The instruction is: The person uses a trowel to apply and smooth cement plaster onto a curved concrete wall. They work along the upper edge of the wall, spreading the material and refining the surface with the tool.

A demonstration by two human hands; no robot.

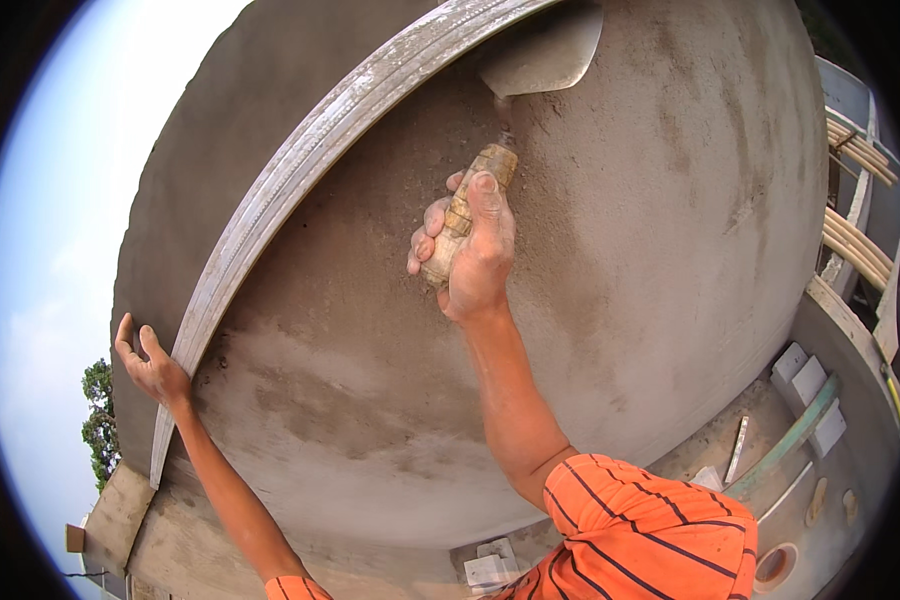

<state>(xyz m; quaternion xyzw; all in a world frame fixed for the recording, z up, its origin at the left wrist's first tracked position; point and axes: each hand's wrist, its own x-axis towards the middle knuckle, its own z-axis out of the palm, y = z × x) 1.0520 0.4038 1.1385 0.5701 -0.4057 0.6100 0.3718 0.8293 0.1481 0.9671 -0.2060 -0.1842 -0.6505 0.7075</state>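
My right hand (475,245) is wrapped round the taped, worn handle of a trowel (545,55), with the thumb along the grip. The trowel's blade points up, close to the grey plastered wall (670,200); whether it touches cannot be made out. A long pale metal straightedge (270,195) runs along the wall's left side, curved by the lens. Part of the blade's upper edge lies by this bar. Near the bar's lower end is my left hand (155,370), its heel against the bar and its fingers apart beyond the far side.
Light blocks (810,395) and a green strip (785,445) lie at the lower right, near a round orange-rimmed opening or container (775,567). Bundled pale poles (858,245) stand beyond the wall's right edge. More white blocks (490,570) sit below. Open sky and a tree (100,425) show left.
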